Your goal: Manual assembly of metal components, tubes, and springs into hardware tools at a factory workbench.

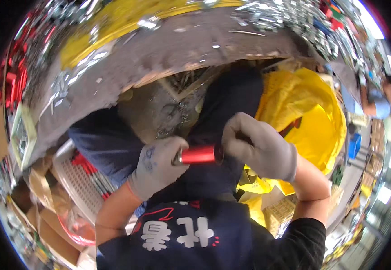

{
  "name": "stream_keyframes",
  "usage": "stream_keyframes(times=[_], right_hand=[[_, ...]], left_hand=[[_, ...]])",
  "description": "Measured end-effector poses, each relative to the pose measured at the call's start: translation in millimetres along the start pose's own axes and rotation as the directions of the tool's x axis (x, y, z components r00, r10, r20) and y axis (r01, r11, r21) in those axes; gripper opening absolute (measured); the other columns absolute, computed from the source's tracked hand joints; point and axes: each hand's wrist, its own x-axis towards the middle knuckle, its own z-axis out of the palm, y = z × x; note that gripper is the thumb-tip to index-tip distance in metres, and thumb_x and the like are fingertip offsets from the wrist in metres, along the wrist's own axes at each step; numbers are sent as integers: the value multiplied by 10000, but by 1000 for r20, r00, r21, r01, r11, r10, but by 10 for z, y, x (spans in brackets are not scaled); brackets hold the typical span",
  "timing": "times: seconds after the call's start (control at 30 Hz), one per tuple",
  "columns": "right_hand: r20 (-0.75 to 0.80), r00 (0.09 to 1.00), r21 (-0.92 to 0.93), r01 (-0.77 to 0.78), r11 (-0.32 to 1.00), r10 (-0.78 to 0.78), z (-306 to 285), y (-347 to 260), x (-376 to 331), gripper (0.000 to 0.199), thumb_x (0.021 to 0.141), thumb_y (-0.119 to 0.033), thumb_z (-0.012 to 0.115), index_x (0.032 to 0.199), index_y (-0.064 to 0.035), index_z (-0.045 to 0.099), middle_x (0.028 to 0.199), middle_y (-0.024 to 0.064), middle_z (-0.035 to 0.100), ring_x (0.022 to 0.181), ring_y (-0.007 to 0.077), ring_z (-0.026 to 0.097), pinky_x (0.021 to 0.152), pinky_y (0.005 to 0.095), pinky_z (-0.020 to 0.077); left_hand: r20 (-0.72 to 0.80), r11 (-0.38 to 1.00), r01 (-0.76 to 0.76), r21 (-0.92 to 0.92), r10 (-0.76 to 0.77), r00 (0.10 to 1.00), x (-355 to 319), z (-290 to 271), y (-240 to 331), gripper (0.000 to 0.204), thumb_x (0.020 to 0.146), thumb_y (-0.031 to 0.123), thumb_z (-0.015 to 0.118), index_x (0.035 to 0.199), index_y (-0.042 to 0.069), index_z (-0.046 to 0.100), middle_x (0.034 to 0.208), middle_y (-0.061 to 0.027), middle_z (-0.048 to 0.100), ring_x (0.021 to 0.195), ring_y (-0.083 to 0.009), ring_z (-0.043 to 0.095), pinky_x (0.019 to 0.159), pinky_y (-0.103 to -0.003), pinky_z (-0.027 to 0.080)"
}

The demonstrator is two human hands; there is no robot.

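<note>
My left hand (157, 166), in a pale grey work glove, is wrapped round one end of a shiny red metal tube (198, 155). The tube lies roughly level above my lap, its dark end pointing right. Close to that dark end is my right hand (263, 146), gloved the same way, with its fingers curled in. Whatever the right fingers may hold is hidden, and I cannot tell whether they touch the tube.
A worktable (182, 45) curves across in front, with shiny metal parts on it. Right of my legs stands a yellow sack (303, 99). To the left, a white plastic basket (76, 180) holds red-ended tools, beside cardboard boxes (53, 229). Another person (377, 101) sits far right.
</note>
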Motion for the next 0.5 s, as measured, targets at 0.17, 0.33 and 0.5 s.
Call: stream_keyframes(times=[0.17, 0.33, 0.5], right_hand=[[-103, 963, -236, 220, 947, -249, 39, 245, -344, 237, 785, -106, 671, 969, -39, 537, 807, 151, 593, 750, 327, 614, 690, 370, 487], [58, 981, 121, -191, 974, 185, -850, 708, -828, 279, 884, -89, 531, 1143, 1, 579, 981, 100, 658, 819, 164, 640, 687, 277, 523], [-124, 543, -609, -702, 368, 830, -1358, 3342, -1382, 232, 908, -179, 526, 1055, -49, 649, 966, 108, 678, 830, 236, 664, 720, 327, 550]], left_hand=[[107, 999, -51, 20, 48, 993, 229, 220, 139, 294, 629, 89, 727, 880, 83, 573, 758, -115, 592, 728, -328, 605, 631, -400, 471], [-6, 989, 63, -135, -65, 998, 258, 377, 135, 320, 626, 59, 783, 863, 77, 567, 768, -106, 613, 712, -310, 615, 626, -372, 478], [-168, 933, 171, -316, -232, 958, 119, 354, 75, 281, 627, -31, 753, 799, 73, 556, 684, -48, 582, 625, -152, 582, 590, -283, 465]])
